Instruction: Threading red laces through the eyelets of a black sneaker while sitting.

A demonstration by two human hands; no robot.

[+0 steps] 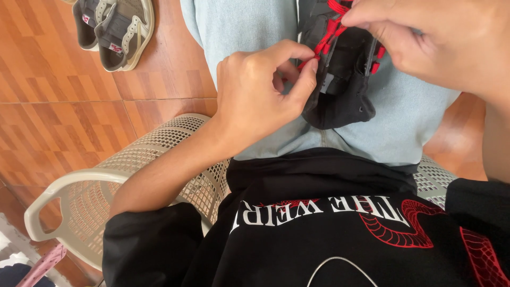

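A black shoe (340,90) with red laces (328,37) rests on my lap, on light blue jeans (249,24). My left hand (260,90) pinches a red lace end between thumb and forefinger at the shoe's left side. Over the top of the shoe, my right hand (441,37) grips the laces with its fingertips. The shoe's front part is hidden behind my right hand and the frame edge.
I sit on a beige plastic mesh chair (106,196) with a curved armrest. A pair of grey and black sneakers (114,29) lies on the orange tiled floor (53,95) at the upper left. My black printed top fills the bottom.
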